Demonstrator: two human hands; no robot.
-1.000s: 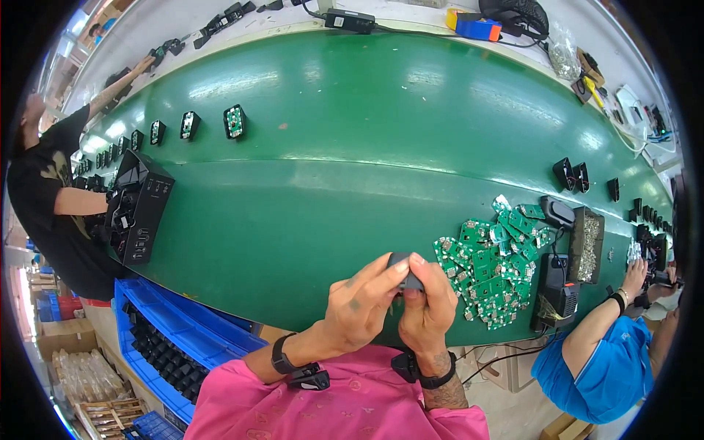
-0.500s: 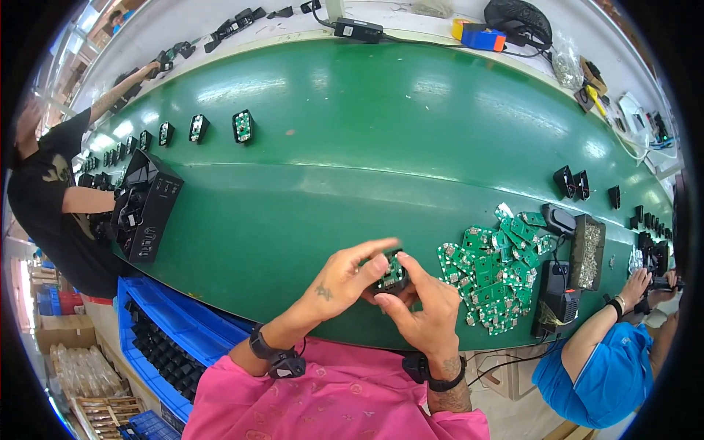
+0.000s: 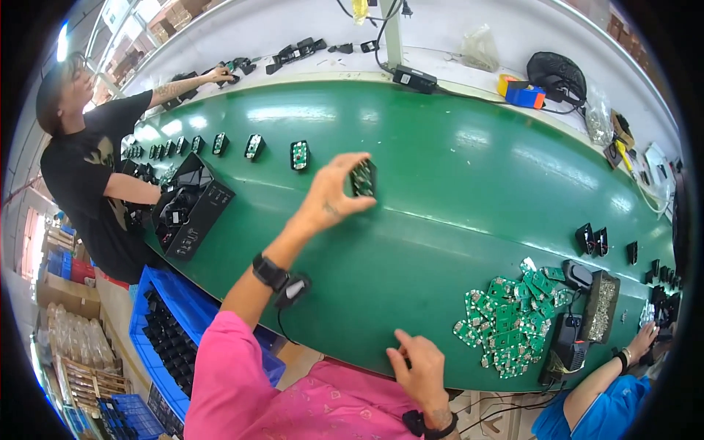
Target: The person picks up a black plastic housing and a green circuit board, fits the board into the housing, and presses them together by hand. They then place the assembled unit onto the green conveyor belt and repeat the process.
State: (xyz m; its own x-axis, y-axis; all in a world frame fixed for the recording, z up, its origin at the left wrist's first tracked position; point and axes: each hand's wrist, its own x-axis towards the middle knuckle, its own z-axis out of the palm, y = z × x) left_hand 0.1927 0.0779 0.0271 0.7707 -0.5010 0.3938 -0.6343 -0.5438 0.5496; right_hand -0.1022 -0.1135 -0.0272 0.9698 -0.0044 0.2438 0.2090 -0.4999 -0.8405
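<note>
Stretched out over the middle of the green table, my left hand (image 3: 328,196) grips a small black housing with a circuit board in it (image 3: 364,178), thumb and fingers on its opposite sides. My right hand (image 3: 421,367) is near the front edge with its fingers apart and nothing in them. To its right lies a loose pile of green circuit boards (image 3: 506,323). Beyond my left hand, a black housing with a green board (image 3: 300,155) heads a row of similar ones running off to the left.
A black box of parts (image 3: 196,213) stands at left, where a person in black (image 3: 92,176) reaches across. Blue crates (image 3: 163,345) sit below the table's left edge. At right are a metal-filled tray (image 3: 601,308), two black housings (image 3: 592,240) and another person's blue sleeve (image 3: 609,407).
My hands have parted. The left has carried the housing forward and left, away from my body; the right has let go of it and drawn back toward the front edge. The view has shifted.
</note>
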